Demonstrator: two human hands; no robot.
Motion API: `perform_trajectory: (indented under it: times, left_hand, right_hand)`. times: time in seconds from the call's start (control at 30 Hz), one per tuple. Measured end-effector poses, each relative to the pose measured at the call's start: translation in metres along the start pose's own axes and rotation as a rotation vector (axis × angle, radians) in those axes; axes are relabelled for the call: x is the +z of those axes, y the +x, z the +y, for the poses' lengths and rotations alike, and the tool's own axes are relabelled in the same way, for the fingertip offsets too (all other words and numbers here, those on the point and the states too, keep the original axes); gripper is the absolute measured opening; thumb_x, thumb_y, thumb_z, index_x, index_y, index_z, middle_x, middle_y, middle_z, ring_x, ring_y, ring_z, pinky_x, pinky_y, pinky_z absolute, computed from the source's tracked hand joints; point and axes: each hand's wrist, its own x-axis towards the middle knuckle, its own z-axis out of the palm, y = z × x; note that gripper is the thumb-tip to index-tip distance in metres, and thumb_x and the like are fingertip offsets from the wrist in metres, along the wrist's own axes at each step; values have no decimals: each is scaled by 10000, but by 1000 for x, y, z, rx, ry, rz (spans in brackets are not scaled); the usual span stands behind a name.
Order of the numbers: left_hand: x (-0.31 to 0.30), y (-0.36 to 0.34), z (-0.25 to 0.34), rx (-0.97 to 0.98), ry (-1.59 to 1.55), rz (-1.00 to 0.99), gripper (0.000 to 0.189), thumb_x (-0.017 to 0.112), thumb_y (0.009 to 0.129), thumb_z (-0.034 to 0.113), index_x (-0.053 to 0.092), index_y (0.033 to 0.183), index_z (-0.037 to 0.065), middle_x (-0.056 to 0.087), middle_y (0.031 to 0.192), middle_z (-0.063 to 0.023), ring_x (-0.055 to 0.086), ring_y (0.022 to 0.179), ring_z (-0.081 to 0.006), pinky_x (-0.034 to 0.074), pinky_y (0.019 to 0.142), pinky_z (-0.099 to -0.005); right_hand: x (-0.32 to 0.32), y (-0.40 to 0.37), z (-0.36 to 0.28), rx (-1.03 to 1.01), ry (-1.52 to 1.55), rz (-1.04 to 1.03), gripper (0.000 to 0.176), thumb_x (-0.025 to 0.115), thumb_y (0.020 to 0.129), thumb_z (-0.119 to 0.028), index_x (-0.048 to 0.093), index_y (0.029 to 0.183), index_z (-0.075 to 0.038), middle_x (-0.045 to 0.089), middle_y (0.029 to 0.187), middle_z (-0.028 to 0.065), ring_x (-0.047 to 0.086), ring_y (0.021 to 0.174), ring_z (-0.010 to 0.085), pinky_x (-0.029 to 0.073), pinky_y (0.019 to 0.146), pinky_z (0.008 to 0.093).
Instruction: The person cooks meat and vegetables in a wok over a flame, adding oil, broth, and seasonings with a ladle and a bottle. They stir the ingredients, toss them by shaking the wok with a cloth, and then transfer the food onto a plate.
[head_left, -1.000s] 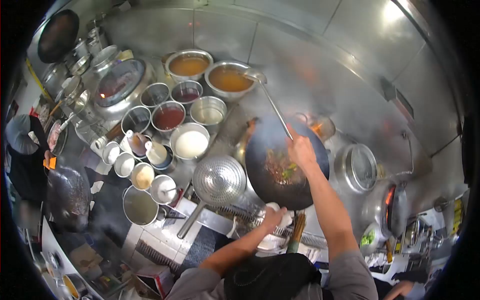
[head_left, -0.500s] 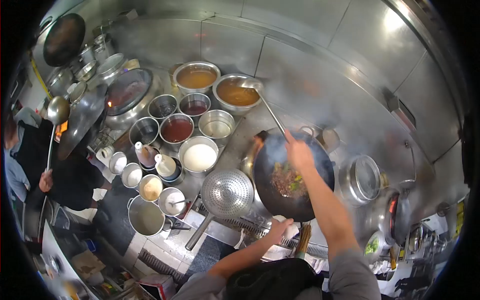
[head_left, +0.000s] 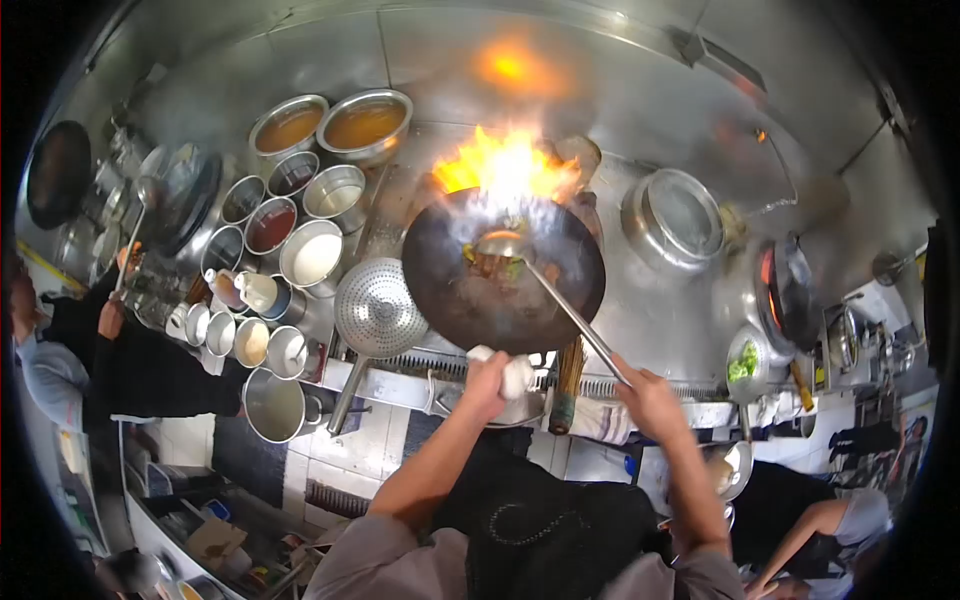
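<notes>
My right hand point(head_left: 652, 402) is closed round the long handle of a metal ladle point(head_left: 575, 318). Its bowl is down among the browned meat and green pieces point(head_left: 490, 262) inside a dark wok point(head_left: 450, 305). At the wok's near rim, my left hand point(head_left: 486, 386) grips a folded white cloth point(head_left: 515, 376) against the edge. Tall flames point(head_left: 510, 170) rise at the far side of the wok. The wok tilts away from me, and flames and smoke partly hide its far rim.
A perforated strainer point(head_left: 380, 308) lies left of the wok. Bowls of broth point(head_left: 365, 125), sauce pots point(head_left: 270, 225) and squeeze bottles point(head_left: 258, 292) crowd the left. A bamboo brush point(head_left: 568, 385) stands near the front edge. Co-workers point(head_left: 60, 360) are at left and lower right.
The ladle has moved from over the broth bowl down into the wok. Flames have flared up behind the wok, which is more tilted. My view has swung right.
</notes>
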Motion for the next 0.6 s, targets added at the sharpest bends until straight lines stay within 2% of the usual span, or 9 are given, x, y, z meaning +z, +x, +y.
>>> perform_trajectory:
  times: [0.03,0.1,0.17,0.27,0.33,0.43,0.5,0.57,0.6]
  left_hand:
    - [3,-32,1,-2,-61,3,177,541,959,78,565,1122,12,662,1042,-152,697,862,-269,598,751,-428]
    - [43,-80,33,-10,-139,40,167,522,968,86,592,1084,-11,687,990,-160,706,853,-264,595,758,-399]
    - [34,-44,30,-46,-27,-85,176,515,979,108,611,1052,-20,699,936,-150,708,843,-260,593,750,-389]
    - [12,-8,-10,-54,-1,8,174,523,987,121,619,1040,-14,702,924,-141,703,847,-255,593,738,-387]
    - [-21,2,-51,103,49,-83,159,546,965,94,618,1056,-15,702,951,-147,701,839,-250,591,735,-387]
    - [-54,-42,-56,-40,121,-80,268,556,928,38,572,1190,-15,685,1063,-150,697,899,-267,596,784,-406]
    - [-8,-83,-20,81,90,-35,310,544,933,39,550,1239,-11,672,1103,-155,696,929,-279,597,801,-423]
    - [14,-76,6,-36,76,26,214,527,944,55,570,1142,-13,672,1072,-167,697,940,-289,594,807,-446]
    - [28,-63,24,-89,64,44,165,516,964,82,568,1084,-18,678,1034,-169,698,927,-285,595,800,-434]
  right_hand:
    - [-28,-27,0,-42,93,-103,533,683,869,-76,564,1386,-124,676,827,224,659,715,404,543,724,460]
    - [-90,-46,-4,70,364,-327,556,691,843,-23,581,1376,-135,693,862,221,668,729,385,542,722,432]
    - [-118,-36,-10,136,208,-489,511,664,869,-55,590,1366,-147,693,897,234,663,752,403,531,715,417]
    - [-66,-11,-5,83,30,-399,490,626,902,-126,567,1388,-161,670,917,267,644,791,438,518,735,452]
    - [-25,-13,6,109,-1,-357,484,616,912,-150,561,1393,-160,666,927,273,639,803,447,514,743,465]
    - [-20,-34,15,8,93,-149,521,644,886,-117,558,1398,-162,670,938,272,658,793,434,515,734,476]
    - [-64,-53,16,-104,100,-268,549,660,868,-74,562,1401,-168,671,953,274,674,817,417,511,754,462]
    - [-112,-47,-3,52,139,-456,587,672,847,-34,553,1409,-155,672,982,270,687,833,397,509,760,450]
    - [-131,-29,-27,251,61,-571,564,659,865,-58,546,1412,-136,668,951,275,676,814,414,513,754,440]
